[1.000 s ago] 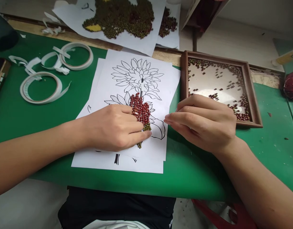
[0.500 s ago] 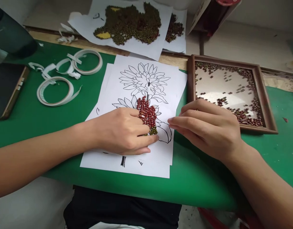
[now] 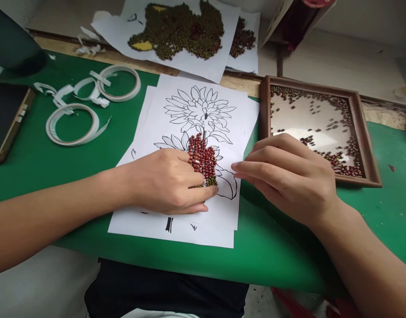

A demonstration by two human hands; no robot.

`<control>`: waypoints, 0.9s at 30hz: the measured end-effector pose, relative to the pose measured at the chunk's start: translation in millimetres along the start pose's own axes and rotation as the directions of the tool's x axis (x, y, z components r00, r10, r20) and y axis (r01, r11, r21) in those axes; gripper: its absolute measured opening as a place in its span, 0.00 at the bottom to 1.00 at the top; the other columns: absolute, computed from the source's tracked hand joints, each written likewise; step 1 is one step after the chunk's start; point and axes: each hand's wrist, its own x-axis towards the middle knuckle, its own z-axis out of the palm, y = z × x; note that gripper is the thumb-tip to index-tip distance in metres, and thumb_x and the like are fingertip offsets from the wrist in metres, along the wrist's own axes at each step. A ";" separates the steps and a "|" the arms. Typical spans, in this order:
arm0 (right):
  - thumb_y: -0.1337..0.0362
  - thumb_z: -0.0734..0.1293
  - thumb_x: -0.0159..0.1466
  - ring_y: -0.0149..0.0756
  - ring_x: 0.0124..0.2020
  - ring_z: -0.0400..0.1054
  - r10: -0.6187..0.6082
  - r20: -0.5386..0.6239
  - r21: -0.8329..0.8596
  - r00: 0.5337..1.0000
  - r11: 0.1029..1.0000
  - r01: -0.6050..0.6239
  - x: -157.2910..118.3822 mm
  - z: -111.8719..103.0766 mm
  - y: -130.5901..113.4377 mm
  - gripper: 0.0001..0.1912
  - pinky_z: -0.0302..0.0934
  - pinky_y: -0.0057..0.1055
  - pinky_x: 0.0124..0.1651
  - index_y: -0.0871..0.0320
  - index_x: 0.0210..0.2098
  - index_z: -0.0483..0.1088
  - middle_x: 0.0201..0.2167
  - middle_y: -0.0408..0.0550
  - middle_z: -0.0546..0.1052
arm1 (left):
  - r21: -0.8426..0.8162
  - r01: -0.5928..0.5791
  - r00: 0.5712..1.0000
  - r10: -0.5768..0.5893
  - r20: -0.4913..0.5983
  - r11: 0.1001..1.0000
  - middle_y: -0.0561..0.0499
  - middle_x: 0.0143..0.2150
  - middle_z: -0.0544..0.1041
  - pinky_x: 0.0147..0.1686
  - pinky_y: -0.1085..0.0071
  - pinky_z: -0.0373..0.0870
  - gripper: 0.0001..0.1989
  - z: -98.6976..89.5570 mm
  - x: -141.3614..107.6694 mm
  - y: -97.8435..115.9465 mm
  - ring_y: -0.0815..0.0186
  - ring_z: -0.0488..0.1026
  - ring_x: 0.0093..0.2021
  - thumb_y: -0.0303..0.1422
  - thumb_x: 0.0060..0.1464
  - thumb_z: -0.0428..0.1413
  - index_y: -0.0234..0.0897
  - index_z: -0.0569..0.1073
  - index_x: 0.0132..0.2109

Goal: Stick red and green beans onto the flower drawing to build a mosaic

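Note:
A sheet with a line drawing of flowers [image 3: 199, 106] lies on the green tabletop, over other white paper. Red beans [image 3: 203, 157] cover part of the lower flower, with a small patch of green beans [image 3: 211, 181] just below them. My left hand [image 3: 171, 181] rests on the drawing, fingers apart and stretched along the beans' left and lower sides; its palm hides part of the picture. Over the sheet's right edge, my right hand [image 3: 285, 172] holds its fingertips pinched together; anything between them is too small to make out.
Right of the paper, a brown wooden frame [image 3: 368, 145] holds loose red and green beans. Rolls of white tape [image 3: 95, 126] and a phone [image 3: 11, 115] lie to the left. Behind stands a sheet [image 3: 117, 35] covered with green beans, and a dark bottle [image 3: 16, 44] is at the far left.
The view has shifted slightly, so the left-side things appear a little farther left. Both hands keep nearly the same pose and place over the drawing.

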 end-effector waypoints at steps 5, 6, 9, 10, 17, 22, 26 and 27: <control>0.71 0.71 0.69 0.39 0.38 0.76 0.012 0.002 0.022 1.000 1.000 -0.012 -1.0 -0.6 -0.5 0.11 0.72 0.35 0.41 0.50 0.47 0.76 0.33 0.44 0.82 | -0.033 0.030 0.999 -0.030 0.019 0.999 0.54 0.27 0.75 0.28 0.68 0.63 0.11 0.1 -0.2 -0.5 0.69 0.70 0.27 0.40 0.69 0.54 0.42 0.78 0.51; 0.72 0.70 0.69 0.38 0.38 0.77 0.012 0.004 0.030 1.000 0.999 -0.012 -1.2 -0.7 -0.4 0.11 0.72 0.35 0.40 0.50 0.47 0.76 0.34 0.44 0.82 | -0.031 0.029 0.999 -0.028 0.021 0.999 0.54 0.27 0.75 0.27 0.68 0.63 0.11 0.0 -0.2 -0.7 0.69 0.70 0.27 0.40 0.69 0.54 0.42 0.78 0.50; 0.73 0.70 0.70 0.37 0.37 0.77 0.014 0.000 0.045 1.000 0.999 -0.014 -2.0 -0.6 -0.2 0.11 0.71 0.34 0.40 0.50 0.47 0.76 0.35 0.43 0.83 | -0.013 0.019 0.999 -0.019 0.029 1.000 0.55 0.27 0.75 0.27 0.68 0.63 0.11 -0.4 0.0 -1.3 0.69 0.70 0.27 0.39 0.69 0.53 0.41 0.78 0.47; 0.73 0.69 0.70 0.37 0.37 0.77 0.013 -0.004 0.045 1.000 0.999 -0.013 -2.2 -0.4 -0.2 0.11 0.71 0.34 0.40 0.50 0.47 0.76 0.35 0.43 0.83 | -0.008 0.019 0.999 -0.019 0.032 1.000 0.55 0.27 0.75 0.27 0.68 0.63 0.11 -0.6 0.1 -1.5 0.69 0.70 0.27 0.39 0.70 0.52 0.41 0.78 0.47; 0.78 0.68 0.68 0.35 0.33 0.76 0.037 -0.090 0.040 0.995 0.999 -0.033 -0.4 -2.3 -7.2 0.15 0.71 0.33 0.35 0.52 0.45 0.77 0.35 0.46 0.83 | -0.032 0.036 0.998 -0.034 0.047 0.999 0.55 0.27 0.74 0.27 0.68 0.61 0.11 -1.6 0.6 -2.8 0.69 0.69 0.26 0.38 0.70 0.52 0.41 0.77 0.43; 0.79 0.68 0.67 0.38 0.37 0.79 0.044 -0.031 0.103 0.999 0.994 -0.041 -0.2 -4.5 -12.0 0.16 0.73 0.34 0.39 0.53 0.47 0.77 0.38 0.47 0.84 | -0.046 0.041 0.999 -0.041 -0.003 0.998 0.55 0.26 0.73 0.27 0.68 0.61 0.10 0.2 0.4 -2.4 0.70 0.68 0.26 0.36 0.69 0.53 0.41 0.76 0.41; 0.79 0.67 0.68 0.38 0.42 0.81 0.033 0.030 0.154 0.999 0.987 -0.038 -2.6 -2.3 -13.9 0.18 0.76 0.33 0.45 0.53 0.51 0.77 0.43 0.47 0.85 | -0.047 0.034 0.999 -0.036 -0.032 0.998 0.55 0.26 0.73 0.27 0.68 0.61 0.10 0.9 -0.3 -2.3 0.69 0.68 0.26 0.35 0.68 0.53 0.41 0.76 0.38; 0.79 0.67 0.68 0.37 0.42 0.81 0.044 0.037 0.160 0.998 0.986 -0.049 -2.8 -1.3 -15.3 0.18 0.76 0.32 0.44 0.53 0.52 0.76 0.43 0.47 0.85 | -0.053 0.036 0.999 -0.038 -0.036 0.998 0.55 0.26 0.73 0.27 0.67 0.61 0.10 0.8 -0.6 -2.5 0.69 0.68 0.26 0.34 0.68 0.54 0.41 0.76 0.38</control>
